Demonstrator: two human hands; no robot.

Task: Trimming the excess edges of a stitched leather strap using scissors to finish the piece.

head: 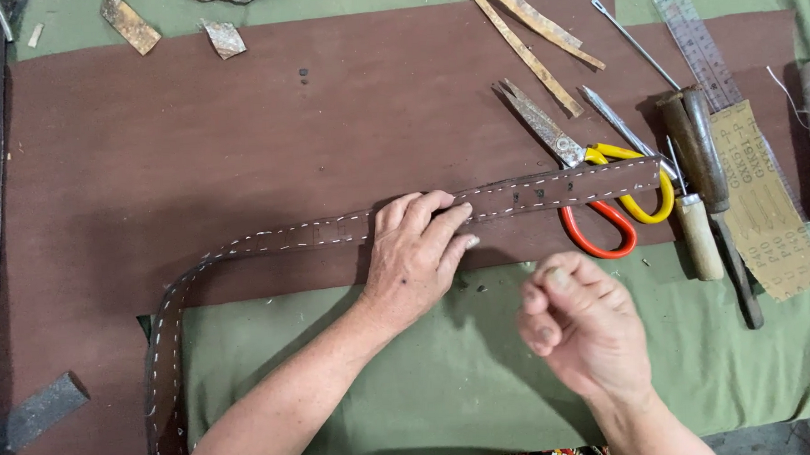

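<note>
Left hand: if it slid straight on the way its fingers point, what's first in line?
The left hand lies flat on the stitched strap, fingers pointing up and right along it. Going on, it would stay on the strap, then probably meet the scissors lying under the strap's far end.

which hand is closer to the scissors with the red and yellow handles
The right hand. It hovers curled just below and left of the scissors; the left hand lies flat on the stitched leather strap, farther left.
</note>
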